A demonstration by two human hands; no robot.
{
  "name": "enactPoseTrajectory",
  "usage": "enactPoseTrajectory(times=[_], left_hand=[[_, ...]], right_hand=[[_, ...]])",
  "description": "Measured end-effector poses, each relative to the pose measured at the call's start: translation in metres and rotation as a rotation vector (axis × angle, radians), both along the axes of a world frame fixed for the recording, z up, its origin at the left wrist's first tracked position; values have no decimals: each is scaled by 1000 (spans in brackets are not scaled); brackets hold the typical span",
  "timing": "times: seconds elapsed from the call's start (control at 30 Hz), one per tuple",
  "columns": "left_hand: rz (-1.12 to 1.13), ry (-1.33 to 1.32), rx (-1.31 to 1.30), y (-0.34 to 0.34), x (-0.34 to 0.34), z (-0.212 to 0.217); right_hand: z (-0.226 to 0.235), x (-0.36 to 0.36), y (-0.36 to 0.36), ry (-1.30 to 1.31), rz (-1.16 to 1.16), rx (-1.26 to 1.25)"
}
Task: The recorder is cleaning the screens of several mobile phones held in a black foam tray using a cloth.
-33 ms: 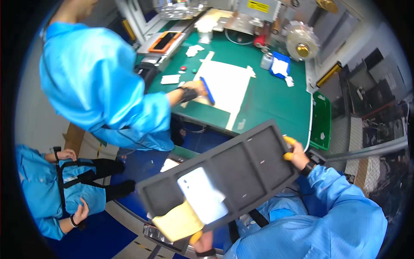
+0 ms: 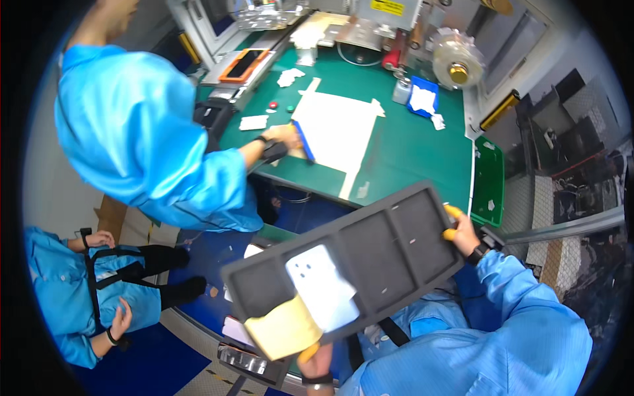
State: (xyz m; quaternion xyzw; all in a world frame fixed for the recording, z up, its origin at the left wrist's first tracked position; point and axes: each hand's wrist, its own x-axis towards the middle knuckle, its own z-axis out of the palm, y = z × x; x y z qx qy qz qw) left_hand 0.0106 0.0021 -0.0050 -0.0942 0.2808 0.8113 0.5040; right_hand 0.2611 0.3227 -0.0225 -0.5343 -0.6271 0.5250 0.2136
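Just short of the green tabletop [image 2: 422,158], dark foam tray [image 2: 370,254] held up in the air, tilted, long side running from lower left to upper right. Right hand [image 2: 465,237] is closed partway round its right short end, yellow covers on the fingertips; left hand [image 2: 317,362] pinches the lower edge near the left end, one yellow-covered tip showing, other fingers hidden. White panel [image 2: 322,290] with small dark round marks sits in second compartment from left; yellow sheet [image 2: 284,329] lies beside it, across the lower part of the leftmost compartment and over the rim. On the tabletop, a co-worker's hand [image 2: 285,136] has a blue-edged tool [image 2: 303,141] on a white sheet [image 2: 343,129]. Blue dish [image 2: 430,85] holds white paper, farther right. Green bin [image 2: 487,173] stands beside the right edge. Second co-worker [image 2: 56,284] at left.
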Motion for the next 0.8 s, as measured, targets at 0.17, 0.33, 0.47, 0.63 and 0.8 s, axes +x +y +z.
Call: enactPoseTrajectory(times=[0.17,0.33,0.47,0.63,0.8], left_hand=[[-280,-110,3,154,60,-88],[-453,-4,-95,253,93,-117],[-696,159,-619,302,90,-132],[-934,737,-980,294,125,-110],[-465,1690,-664,373,183,-76]], right_hand=[[-47,139,111,-223,-224,291],[-90,193,189,-358,-261,440],[-114,191,236,-325,-220,482],[-117,190,231,-528,-302,667],[-92,128,174,-258,-128,527]])
